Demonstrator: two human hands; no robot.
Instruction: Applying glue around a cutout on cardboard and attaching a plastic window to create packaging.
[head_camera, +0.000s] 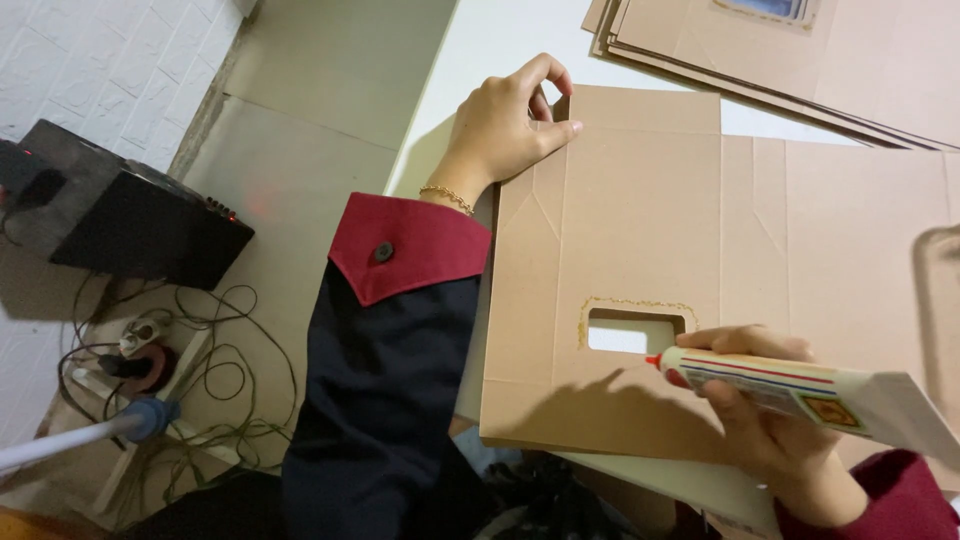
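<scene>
My left hand (510, 125) pinches the flat cardboard blank (640, 250) at its far corner; light, stiff, easily creased; my right hand (770, 410) grips the glue tube (800, 390) beside its window cut-out (632, 332).

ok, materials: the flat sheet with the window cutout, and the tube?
Flat sheet: looks like brown kraft paperboard, matte; sharp scored fold lines and a cleanly cut window. Tube in the right hand: likely soft plastic or laminate, white and slightly glossy, with a flattened crimped tail and a red nozzle.
</scene>
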